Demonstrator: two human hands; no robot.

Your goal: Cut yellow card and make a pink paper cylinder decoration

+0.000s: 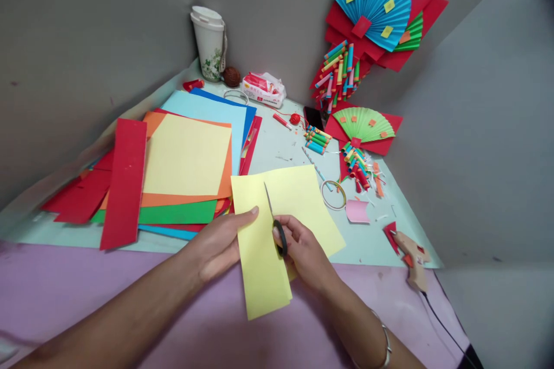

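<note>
A sheet of yellow paper (298, 196) is held up over the table's front edge, with a long cut running up it from the bottom. My left hand (225, 242) grips the left part of the sheet, thumb on top and fingers behind it. In my right hand (303, 248) is a pair of scissors (280, 237) with black handles. One narrow blade lies over the paper and points to its top edge; the other blade is hidden. The left strip hangs down below my hands.
At left lies a stack of coloured paper (190, 155) with a red strip (125, 184) on it. Around stand a lidded cup (209, 43), wipes pack (264, 89), tape roll (333, 194), rolled paper tubes (317, 139), paper fans (374, 6), and a corded glue gun (414, 259) at right.
</note>
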